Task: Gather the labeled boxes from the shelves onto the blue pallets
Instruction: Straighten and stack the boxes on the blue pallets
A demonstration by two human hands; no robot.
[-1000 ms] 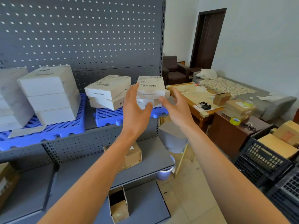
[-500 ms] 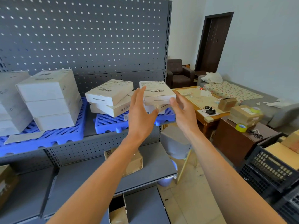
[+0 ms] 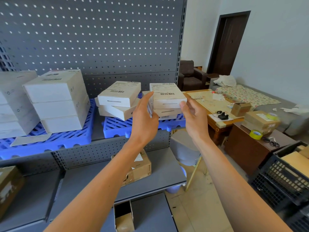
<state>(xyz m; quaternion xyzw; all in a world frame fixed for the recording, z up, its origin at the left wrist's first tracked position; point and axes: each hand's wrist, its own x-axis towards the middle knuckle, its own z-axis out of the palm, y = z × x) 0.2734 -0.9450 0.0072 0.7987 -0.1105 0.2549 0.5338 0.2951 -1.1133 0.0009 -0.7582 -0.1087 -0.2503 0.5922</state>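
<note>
Both hands at the top white box on the right stack.

The left hand point(image 3: 145, 118) lies with straight fingers against the left side of the top box point(image 3: 167, 96), and the right hand point(image 3: 194, 114) has its thumb on the box's front right corner, other fingers loosely curled. The box sits on a second box point(image 3: 164, 113) on the blue pallet point(image 3: 120, 127), beside another stack of two boxes point(image 3: 118, 100).
</note>
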